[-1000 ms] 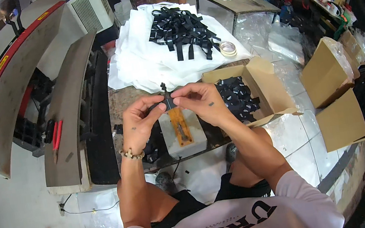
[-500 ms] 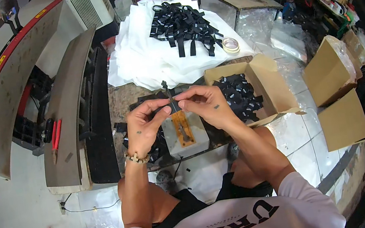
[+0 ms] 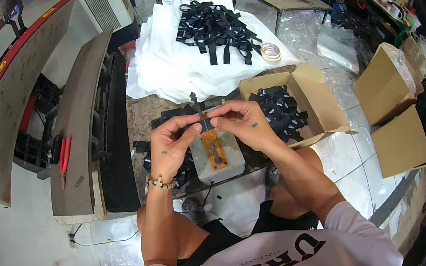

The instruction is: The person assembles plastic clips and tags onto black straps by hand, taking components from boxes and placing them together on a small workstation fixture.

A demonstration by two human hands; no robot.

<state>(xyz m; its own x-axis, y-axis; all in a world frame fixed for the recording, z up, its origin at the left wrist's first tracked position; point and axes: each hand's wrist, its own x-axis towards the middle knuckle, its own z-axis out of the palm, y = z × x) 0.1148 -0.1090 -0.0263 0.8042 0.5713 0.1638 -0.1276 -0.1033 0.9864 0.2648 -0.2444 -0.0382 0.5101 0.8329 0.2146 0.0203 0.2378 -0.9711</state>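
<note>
Because both hands meet over the far end of a pale block (image 3: 232, 157) w/ a yellow-brown plate (image 3: 210, 143) on top, the small black strip (image 3: 205, 125) they hold sits at the plate's 12 o'c. end (12 = straight away from the person). L hand (image 3: 169, 147): grip pinches the strip btwn thumb + index, coming in from abt 8. R hand (image 3: 241, 119): same kind of pinch, coming in from abt 4. Prob. held from two sides so it's taut + steady.

Long axis looks approx. 9 to 3, tho fingertips cover most of it; can't tell which end leads, nor if it touches the plate. Dark metal arm (image 3: 194, 98) w/ knobby tip sticks out past the fingertips twd 12.

Loose black pieces (image 3: 182, 172) lie on the surface (image 3: 140, 108) at the block's 9; carton (image 3: 321, 98) w/ more black bits (image 3: 278, 113) is at 2. Both prob. there for short reach. Heap of black straps (image 3: 216, 31) is at 12 on white sheets (image 3: 154, 77), prob. b/c they give a broad spread; tape roll (image 3: 271, 52) at the heap's 4.
</note>
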